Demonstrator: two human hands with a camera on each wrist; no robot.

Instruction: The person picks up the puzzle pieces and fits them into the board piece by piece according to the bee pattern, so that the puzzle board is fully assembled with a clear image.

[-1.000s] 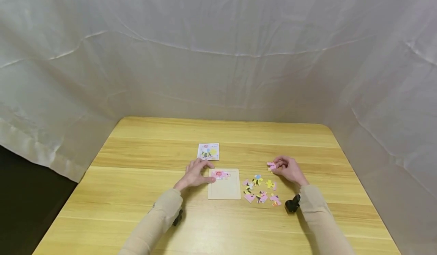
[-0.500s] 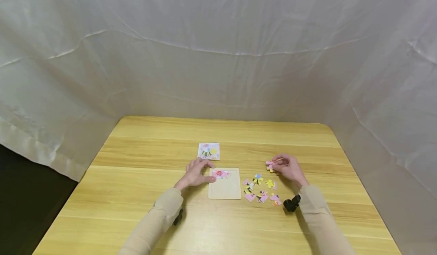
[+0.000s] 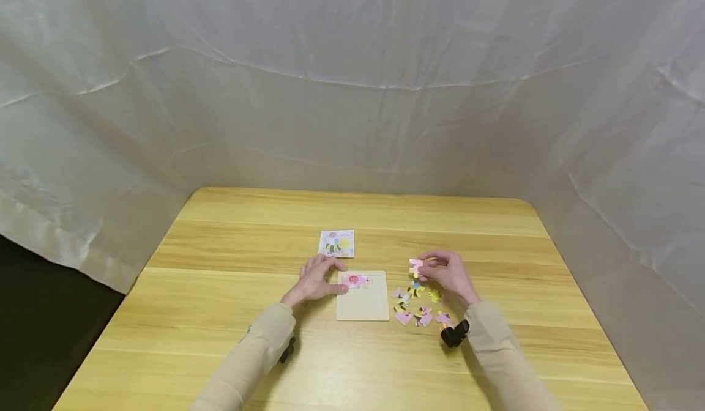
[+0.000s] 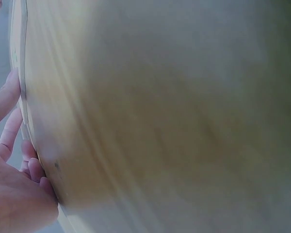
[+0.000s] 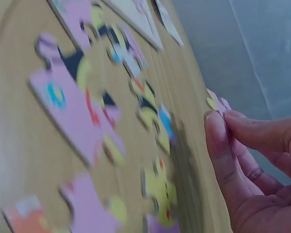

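Puzzle piece [image 5: 216, 103] between fingers [image 5: 222, 145]

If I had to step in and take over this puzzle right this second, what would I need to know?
Right hand: pinches one pink puzzle piece, lifted above the loose pieces.
Left hand: fingers relaxed, resting on the table and touching the left edge of the puzzle tray.
Done: only the tray's top-left part is filled with a placed piece.
Left: the held piece and the scattered ones right of the tray.
The reference picture lies just behind the tray.
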